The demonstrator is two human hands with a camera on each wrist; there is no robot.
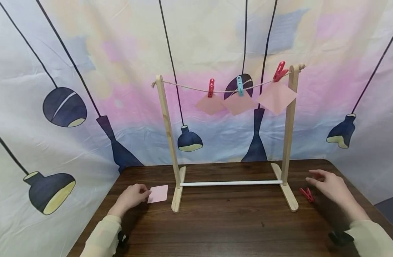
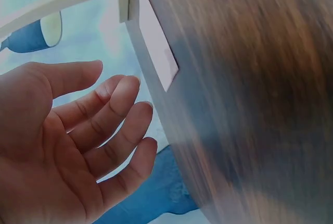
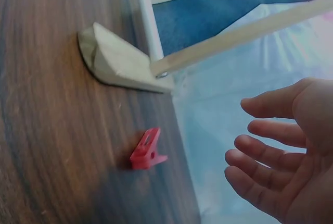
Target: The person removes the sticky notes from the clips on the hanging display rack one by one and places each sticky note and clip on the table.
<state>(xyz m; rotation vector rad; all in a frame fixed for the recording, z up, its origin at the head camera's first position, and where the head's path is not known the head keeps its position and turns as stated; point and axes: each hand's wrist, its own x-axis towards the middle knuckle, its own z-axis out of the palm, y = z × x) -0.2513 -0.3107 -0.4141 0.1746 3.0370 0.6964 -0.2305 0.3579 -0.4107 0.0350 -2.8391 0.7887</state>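
Note:
In the head view my left hand (image 1: pixel 131 197) hovers at the left edge of a square pink paper note (image 1: pixel 158 193) lying on the table. The left wrist view shows that hand (image 2: pixel 88 135) with relaxed, slightly bent fingers and a gap between it and the note (image 2: pixel 155 39). On the right side, a red clothespin (image 1: pixel 307 195) lies on the table. My right hand (image 1: pixel 329 187) is above and just right of it. Seen from the right wrist, its fingers (image 3: pixel 260 164) are loosely bent, holding nothing, apart from the clothespin (image 3: pixel 147 150).
A wooden stand with a left post (image 1: pixel 168 132), a right post (image 1: pixel 289 139) and a white bottom bar (image 1: pixel 231 183) stands mid-table. Its string (image 1: pixel 186 86) carries several pink notes (image 1: pixel 277 98), pinned by two red clothespins (image 1: pixel 211 88) and a blue one (image 1: pixel 239 85). Behind hangs a patterned cloth (image 1: pixel 129 53).

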